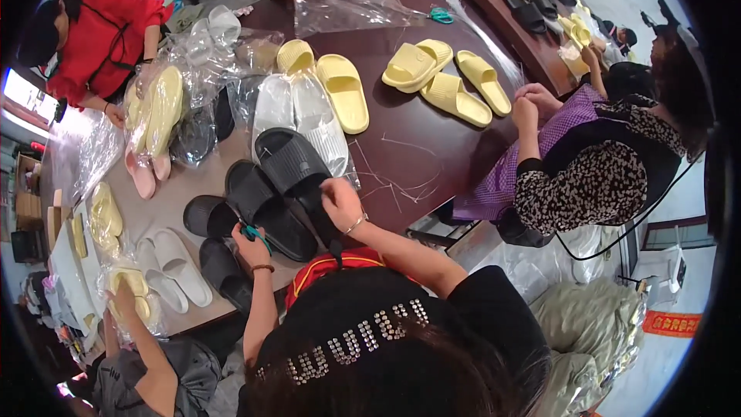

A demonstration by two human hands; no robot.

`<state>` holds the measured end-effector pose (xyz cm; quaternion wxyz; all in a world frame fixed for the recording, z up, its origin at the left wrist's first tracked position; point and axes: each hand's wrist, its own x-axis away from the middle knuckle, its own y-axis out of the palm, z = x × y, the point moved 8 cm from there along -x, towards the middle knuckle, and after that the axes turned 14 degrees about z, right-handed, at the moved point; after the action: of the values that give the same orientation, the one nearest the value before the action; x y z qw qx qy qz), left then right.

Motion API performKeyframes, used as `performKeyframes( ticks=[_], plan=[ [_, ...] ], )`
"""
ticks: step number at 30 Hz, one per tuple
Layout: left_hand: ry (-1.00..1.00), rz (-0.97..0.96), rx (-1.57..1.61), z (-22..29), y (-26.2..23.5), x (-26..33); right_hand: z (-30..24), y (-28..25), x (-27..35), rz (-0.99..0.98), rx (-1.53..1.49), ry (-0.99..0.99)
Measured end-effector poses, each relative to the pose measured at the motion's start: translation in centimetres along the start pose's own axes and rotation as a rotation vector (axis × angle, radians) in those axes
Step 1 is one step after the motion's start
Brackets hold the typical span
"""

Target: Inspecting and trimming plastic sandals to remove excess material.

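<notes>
My left hand (252, 247) is closed around teal-handled scissors (252, 232) at the heel end of a black slipper (266, 208). My right hand (340, 204), a bracelet at its wrist, has its fingers curled together at the strap edge of another black slipper (292, 161). Its fingertips are partly hidden. This slipper lies to the right of the first, overlapping a pair of white slippers (297, 108) beyond. More black slippers (224, 274) lie to the left of my left hand.
Yellow slippers (343, 93) lie farther across the brown table (401, 162), with loose thin strands (401, 189) on its top. Light grey slippers (181, 266) and plastic-bagged pairs (158, 116) are on the left. Co-workers sit around, one handling a clear bag (347, 6) near teal scissors (441, 15).
</notes>
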<state>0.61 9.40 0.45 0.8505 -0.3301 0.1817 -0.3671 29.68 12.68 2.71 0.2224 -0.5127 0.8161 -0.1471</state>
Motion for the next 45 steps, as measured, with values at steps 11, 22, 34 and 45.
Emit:
performKeyframes(
  ticks=[11,22,34,45],
  plan=[
    [0.062,0.075,0.132,4.0,-2.4,2.3,-4.3,9.8,0.8,-0.718,0.339,-0.176],
    [0.469,0.122,0.311,11.4,-6.6,5.4,-10.2,-0.3,-1.8,0.256,-0.404,-0.275],
    [0.067,-0.452,0.798,15.3,-8.2,5.1,-8.6,-3.2,-2.0,0.263,0.223,-0.478],
    [0.155,-0.864,0.661,18.3,-6.4,5.4,-10.3,-4.4,0.4,0.178,0.216,-0.747]
  ],
)
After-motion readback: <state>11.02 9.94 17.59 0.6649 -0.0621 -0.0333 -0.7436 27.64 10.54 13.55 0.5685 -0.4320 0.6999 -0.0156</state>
